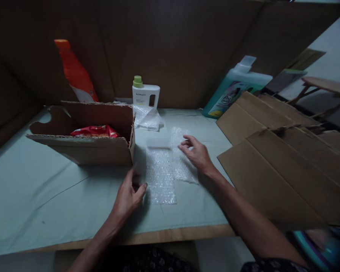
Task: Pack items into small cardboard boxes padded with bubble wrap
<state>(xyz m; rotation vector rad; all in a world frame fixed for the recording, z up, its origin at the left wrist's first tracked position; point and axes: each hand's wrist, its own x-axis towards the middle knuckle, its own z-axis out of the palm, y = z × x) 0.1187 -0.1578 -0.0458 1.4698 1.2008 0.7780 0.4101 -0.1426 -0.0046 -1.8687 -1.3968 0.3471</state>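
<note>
Two pieces of bubble wrap lie side by side in the middle of the cloth-covered table. My left hand hovers by the left edge of the nearer bubble wrap piece, thumb and fingers apart, the fingertips smeared by motion. At the top of that piece is a pale, blurred strip that I cannot make out. Over the right bubble wrap piece is my right hand, its fingers loosely curved and spread, holding nothing visible. Whether its fingertips touch the wrap I cannot tell.
An open cardboard box with a red packet inside stands left. Behind are an orange bottle, a white bottle with folded bubble wrap before it, and a green bottle. Flattened cardboard covers the right side.
</note>
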